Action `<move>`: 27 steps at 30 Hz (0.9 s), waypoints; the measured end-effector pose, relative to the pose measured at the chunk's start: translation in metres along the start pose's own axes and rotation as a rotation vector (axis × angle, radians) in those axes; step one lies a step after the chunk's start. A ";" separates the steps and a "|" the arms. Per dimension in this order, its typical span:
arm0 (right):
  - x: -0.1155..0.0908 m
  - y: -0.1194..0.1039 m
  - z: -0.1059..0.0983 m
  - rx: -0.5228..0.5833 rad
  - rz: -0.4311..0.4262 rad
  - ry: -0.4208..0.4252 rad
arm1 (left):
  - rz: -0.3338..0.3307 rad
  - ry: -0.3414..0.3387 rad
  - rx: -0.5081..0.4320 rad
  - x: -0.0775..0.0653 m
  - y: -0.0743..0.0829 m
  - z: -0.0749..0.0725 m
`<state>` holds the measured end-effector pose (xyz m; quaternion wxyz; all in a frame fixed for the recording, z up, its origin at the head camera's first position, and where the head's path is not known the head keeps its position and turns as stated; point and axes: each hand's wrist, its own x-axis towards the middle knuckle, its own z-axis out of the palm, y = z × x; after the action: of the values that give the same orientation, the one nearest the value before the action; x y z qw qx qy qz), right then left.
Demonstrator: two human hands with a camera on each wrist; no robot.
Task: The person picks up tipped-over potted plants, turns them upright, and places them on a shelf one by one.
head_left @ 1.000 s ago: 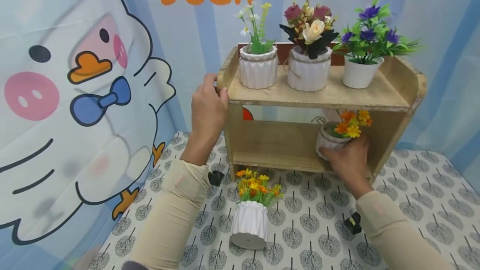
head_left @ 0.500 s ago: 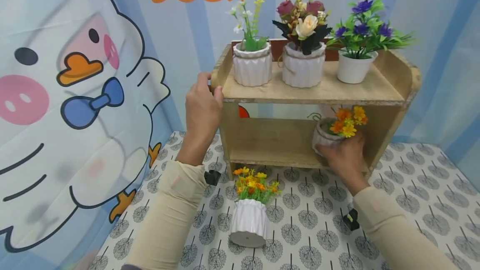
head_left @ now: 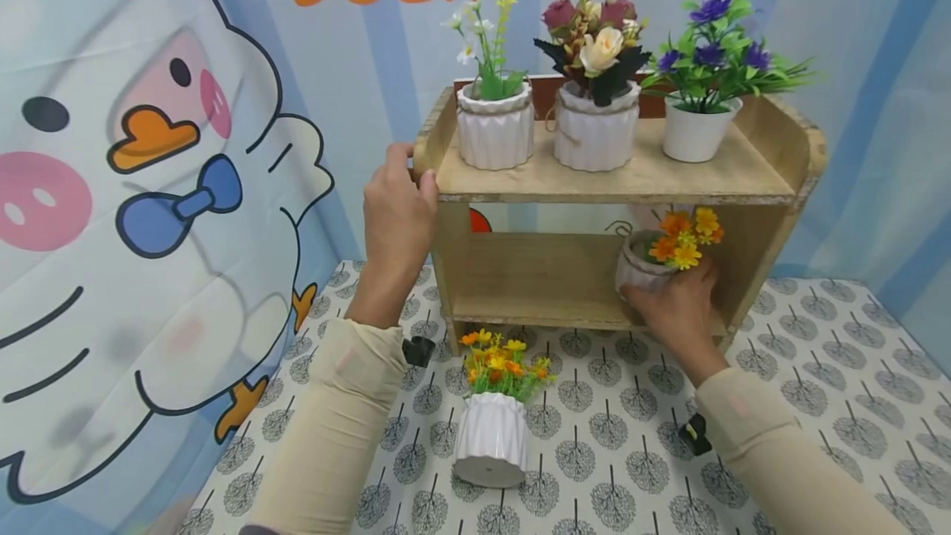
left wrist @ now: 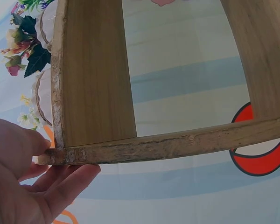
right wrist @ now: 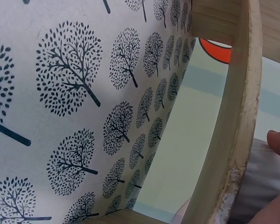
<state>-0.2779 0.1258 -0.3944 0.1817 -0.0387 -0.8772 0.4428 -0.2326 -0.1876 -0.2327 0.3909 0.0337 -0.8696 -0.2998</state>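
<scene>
A two-tier wooden shelf stands on the table. My left hand grips the upper front corner of its left side panel; in the left wrist view, thumb and fingers lie on either side of that panel. My right hand reaches into the lower tier at the right and holds a white flowerpot with orange and yellow artificial flowers. The thumb shows on the pot's near side; the other fingers are mostly hidden. In the right wrist view, the pot appears partly behind the lower board.
On the top tier stand a pot with white flowers, a pot with roses and a pot with purple flowers. Another white pot with orange-yellow flowers lies on its side on the tree-patterned tablecloth. A duck-printed curtain hangs behind.
The head view has shifted a little, so the whole scene sits slightly further left and higher. Both hands keep their places on the shelf and the pot.
</scene>
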 end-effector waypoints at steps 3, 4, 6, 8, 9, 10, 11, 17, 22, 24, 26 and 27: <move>-0.002 -0.001 -0.002 -0.024 -0.008 0.005 | -0.002 0.000 0.000 0.000 0.000 0.001; -0.003 -0.001 -0.003 -0.032 -0.010 0.006 | -0.005 -0.002 -0.001 0.001 0.000 0.001; -0.005 -0.002 -0.004 -0.049 -0.011 0.001 | -0.008 -0.003 -0.003 0.001 0.000 0.001; -0.007 -0.003 -0.006 -0.056 -0.010 -0.005 | -0.012 -0.004 -0.007 0.001 0.000 0.001; -0.007 -0.004 -0.006 -0.059 -0.011 -0.006 | -0.013 -0.006 -0.010 0.000 0.000 0.001; -0.008 -0.005 -0.007 -0.060 -0.010 -0.011 | -0.013 -0.007 -0.012 0.000 0.001 0.001; -0.009 -0.006 -0.008 -0.060 -0.011 -0.012 | -0.013 -0.007 -0.014 0.000 0.001 0.001; -0.014 -0.008 -0.010 -0.048 -0.036 -0.007 | -0.016 -0.008 -0.013 0.000 -0.001 0.001; -0.019 -0.009 -0.012 -0.054 -0.034 0.004 | -0.011 -0.004 -0.012 0.000 -0.001 0.002; -0.023 -0.010 -0.013 -0.061 -0.024 -0.006 | -0.009 -0.002 -0.013 0.000 -0.001 0.002; -0.026 -0.011 -0.015 -0.065 -0.014 -0.024 | -0.009 -0.004 -0.013 0.001 0.000 0.002; -0.028 -0.012 -0.015 -0.062 -0.005 -0.035 | -0.009 -0.005 -0.013 0.000 0.000 0.002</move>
<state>-0.2453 0.1238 -0.3848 0.1660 -0.0344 -0.8936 0.4157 -0.2340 -0.1865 -0.2329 0.3874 0.0343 -0.8685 -0.3074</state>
